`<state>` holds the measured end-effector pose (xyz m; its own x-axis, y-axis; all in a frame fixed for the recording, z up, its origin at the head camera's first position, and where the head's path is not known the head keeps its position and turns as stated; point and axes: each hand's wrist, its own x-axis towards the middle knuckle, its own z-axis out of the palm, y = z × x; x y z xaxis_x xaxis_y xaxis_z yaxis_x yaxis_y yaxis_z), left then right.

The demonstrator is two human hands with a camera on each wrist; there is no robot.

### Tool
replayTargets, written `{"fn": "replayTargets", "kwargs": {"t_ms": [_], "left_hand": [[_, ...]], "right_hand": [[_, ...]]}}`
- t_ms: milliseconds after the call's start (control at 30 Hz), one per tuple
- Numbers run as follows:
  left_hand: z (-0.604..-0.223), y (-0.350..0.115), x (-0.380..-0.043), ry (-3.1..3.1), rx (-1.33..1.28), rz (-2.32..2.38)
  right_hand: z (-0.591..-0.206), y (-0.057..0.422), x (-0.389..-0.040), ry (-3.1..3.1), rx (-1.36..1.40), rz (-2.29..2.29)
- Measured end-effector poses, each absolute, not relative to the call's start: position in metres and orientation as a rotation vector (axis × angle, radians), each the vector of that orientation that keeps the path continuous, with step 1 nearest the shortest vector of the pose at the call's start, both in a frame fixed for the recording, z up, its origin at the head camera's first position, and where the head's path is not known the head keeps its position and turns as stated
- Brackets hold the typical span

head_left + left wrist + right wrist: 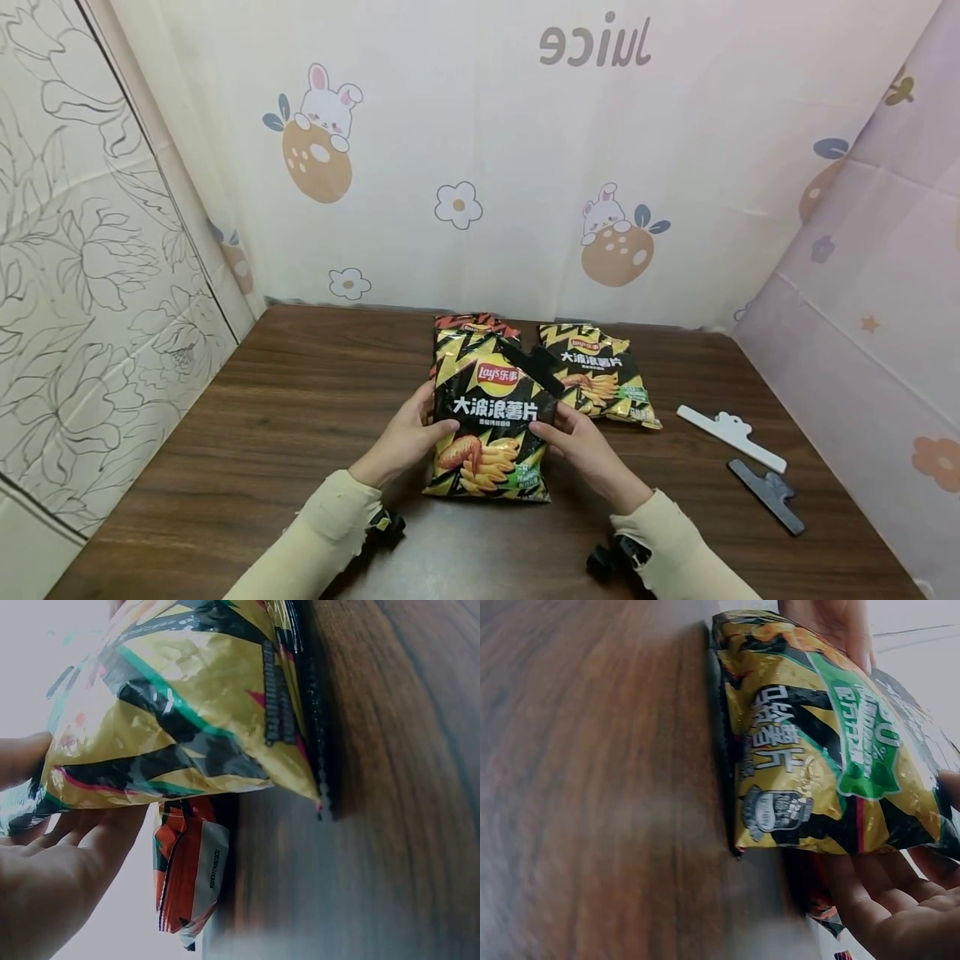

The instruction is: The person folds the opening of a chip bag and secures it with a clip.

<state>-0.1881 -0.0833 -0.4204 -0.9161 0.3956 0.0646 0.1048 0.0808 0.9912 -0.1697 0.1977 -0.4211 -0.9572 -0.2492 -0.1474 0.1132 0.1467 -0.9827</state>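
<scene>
Your left hand and right hand clasp both sides of the Lay's potato-chip bag, likely steadying it below its black bag clip.

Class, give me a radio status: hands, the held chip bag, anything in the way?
Left hand, right hand: gripping chip bag at both sides. Bag roughly upright, black clip at upper right corner. Red bag behind, partly hidden.

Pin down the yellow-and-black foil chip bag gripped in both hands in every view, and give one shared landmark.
Head: the bag is just below centre.
Left wrist: upper left, reaching the centre.
Right wrist: upper right.
Shared landmark: dark brown wooden tabletop, low in head, right in left wrist, left in right wrist.
</scene>
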Motion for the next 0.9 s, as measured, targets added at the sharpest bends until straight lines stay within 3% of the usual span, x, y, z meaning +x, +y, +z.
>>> {"fn": "replayTargets", "kwargs": {"t_ms": [900], "left_hand": [[-0.421, -0.116, -0.188, 2.181, 0.374, 1.960]], "right_hand": [[-0.427, 0.156, -0.183, 2.185, -0.216, -1.906]]}}
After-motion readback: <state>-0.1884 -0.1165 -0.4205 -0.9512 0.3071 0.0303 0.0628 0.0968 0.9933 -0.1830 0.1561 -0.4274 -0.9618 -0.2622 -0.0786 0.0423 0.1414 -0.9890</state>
